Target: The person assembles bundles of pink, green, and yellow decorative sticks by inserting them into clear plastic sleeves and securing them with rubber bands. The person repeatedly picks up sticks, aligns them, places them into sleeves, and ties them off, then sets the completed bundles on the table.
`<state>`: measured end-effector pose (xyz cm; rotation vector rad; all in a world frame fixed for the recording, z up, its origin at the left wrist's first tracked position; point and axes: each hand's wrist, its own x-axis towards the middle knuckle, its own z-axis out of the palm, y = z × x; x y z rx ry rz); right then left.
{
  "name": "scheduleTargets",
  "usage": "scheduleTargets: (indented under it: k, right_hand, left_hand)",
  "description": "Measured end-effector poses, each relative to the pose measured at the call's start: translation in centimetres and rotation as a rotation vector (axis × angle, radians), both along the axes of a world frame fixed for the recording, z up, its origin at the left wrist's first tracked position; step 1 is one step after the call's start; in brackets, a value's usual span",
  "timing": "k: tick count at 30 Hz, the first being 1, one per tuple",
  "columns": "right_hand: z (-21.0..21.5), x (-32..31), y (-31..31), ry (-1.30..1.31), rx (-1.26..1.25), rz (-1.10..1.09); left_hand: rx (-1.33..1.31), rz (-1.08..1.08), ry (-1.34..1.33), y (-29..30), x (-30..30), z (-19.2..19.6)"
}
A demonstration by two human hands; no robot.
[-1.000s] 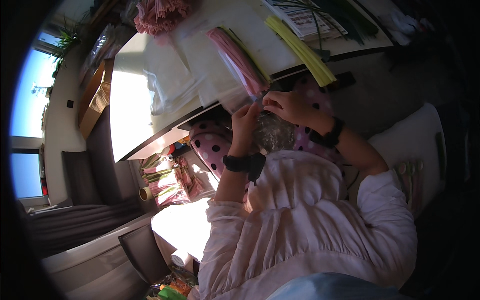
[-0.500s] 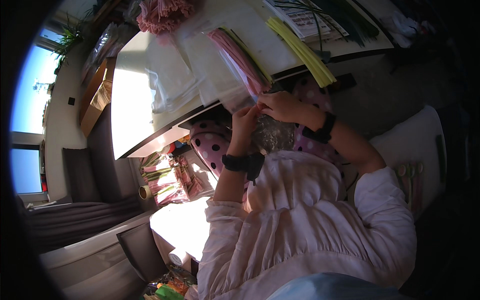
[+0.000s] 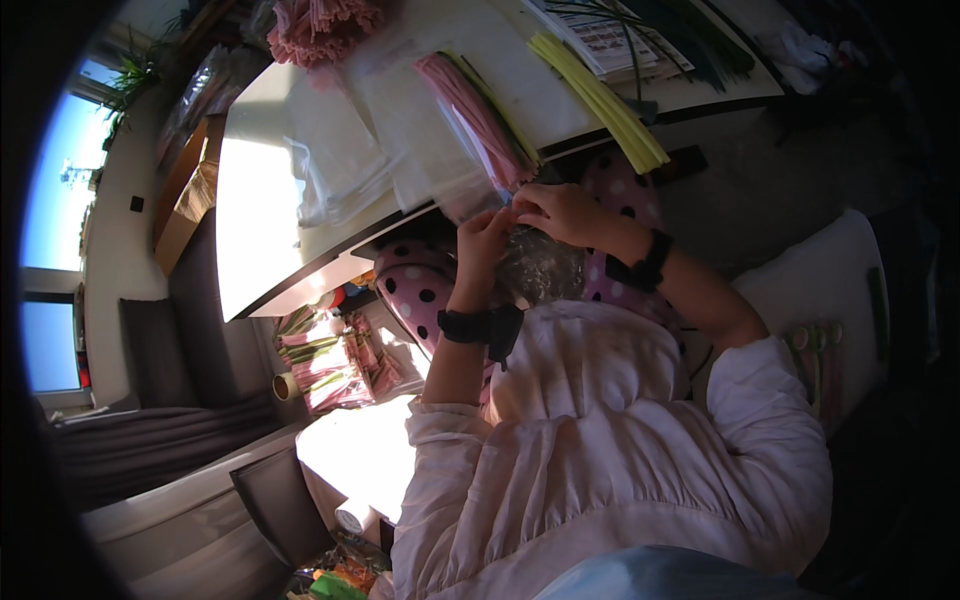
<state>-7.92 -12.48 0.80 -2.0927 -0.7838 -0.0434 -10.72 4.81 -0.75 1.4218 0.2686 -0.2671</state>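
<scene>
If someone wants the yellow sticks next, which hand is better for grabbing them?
Probably the right hand: it's nearer the yellow sticks, whose closest end lies up and to its right. The left hand is farther away.

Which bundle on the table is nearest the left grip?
The middle pink bundle: its near end lies just beyond the left grip. The yellow bundle lies farther right; the bushy pink bundle is farther back, to the left.

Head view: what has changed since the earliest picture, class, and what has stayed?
The right hand has moved slightly left, its fingertips closing the small gap to those of the left hand. Whether anything was gripped or released between them is too small to tell. The pink bundle nearest them and the yellow-green stems lie unmoved on the table.
</scene>
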Motion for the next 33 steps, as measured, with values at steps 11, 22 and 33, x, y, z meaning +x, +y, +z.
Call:
scheduleTargets:
  k: [11,22,33]
  right_hand:
    - [-0.3,0.3,0.1,-0.012,-0.088,0.046]
    - [-2.3,-0.3,-0.2,-0.171,-0.037,0.004]
    - [-1.8,-5.3,-12.8,0.369,0.817,-0.527]
  left_hand:
    - [0.162,-0.007,-0.109,0.0,0.1,-0.3]
    - [0.033,0.010,0.011,-0.3,0.2,0.0]
    - [0.070,-0.080,-0.051,1.3,0.7,-1.0]
